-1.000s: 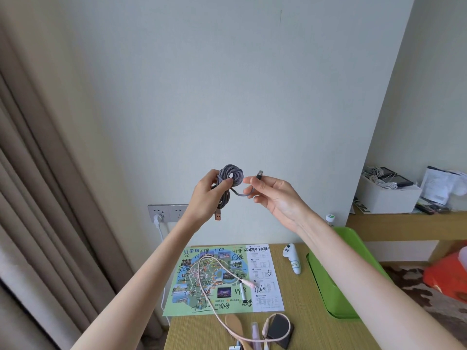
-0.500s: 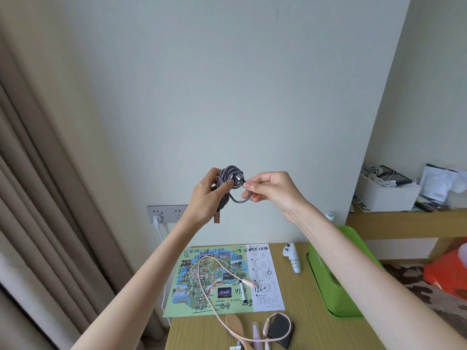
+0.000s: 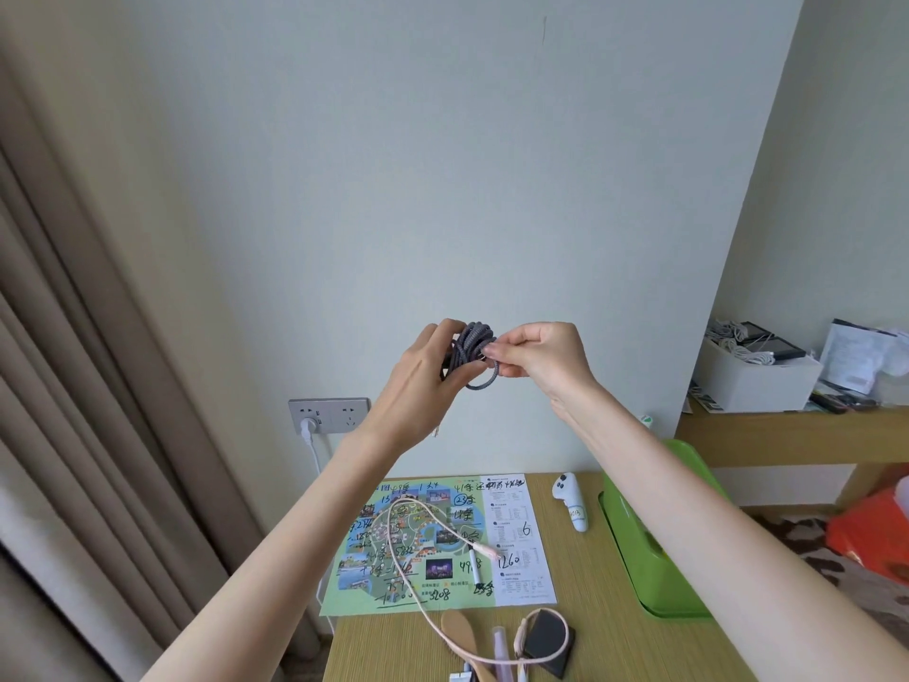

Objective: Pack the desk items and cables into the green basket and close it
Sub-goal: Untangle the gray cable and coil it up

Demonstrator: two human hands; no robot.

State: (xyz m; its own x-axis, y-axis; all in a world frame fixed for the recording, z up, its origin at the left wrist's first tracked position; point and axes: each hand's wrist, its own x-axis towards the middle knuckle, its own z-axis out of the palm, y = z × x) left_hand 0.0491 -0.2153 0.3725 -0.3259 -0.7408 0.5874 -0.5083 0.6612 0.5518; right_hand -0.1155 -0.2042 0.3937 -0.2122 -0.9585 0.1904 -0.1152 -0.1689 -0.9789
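I hold a coiled grey braided cable (image 3: 471, 348) up in front of the wall, well above the desk. My left hand (image 3: 423, 381) grips the bundle from the left. My right hand (image 3: 538, 356) pinches the cable's loose end against the coil, with a small loop hanging below. The green basket (image 3: 639, 548) stands on the right side of the desk, partly hidden by my right forearm. A pink cable (image 3: 418, 573) snakes across a printed map (image 3: 433, 543) on the desk.
A white controller (image 3: 570, 499) lies next to the basket. At the desk's near edge are a wooden brush (image 3: 460, 632), a black pouch (image 3: 546, 642) and small items. A wall socket (image 3: 328, 414) holds a white plug. A shelf at right carries a white box (image 3: 757, 371).
My right hand has brought the cable's loose end in from the right onto the coil and closed on it. Both hands sit slightly lower and closer together.
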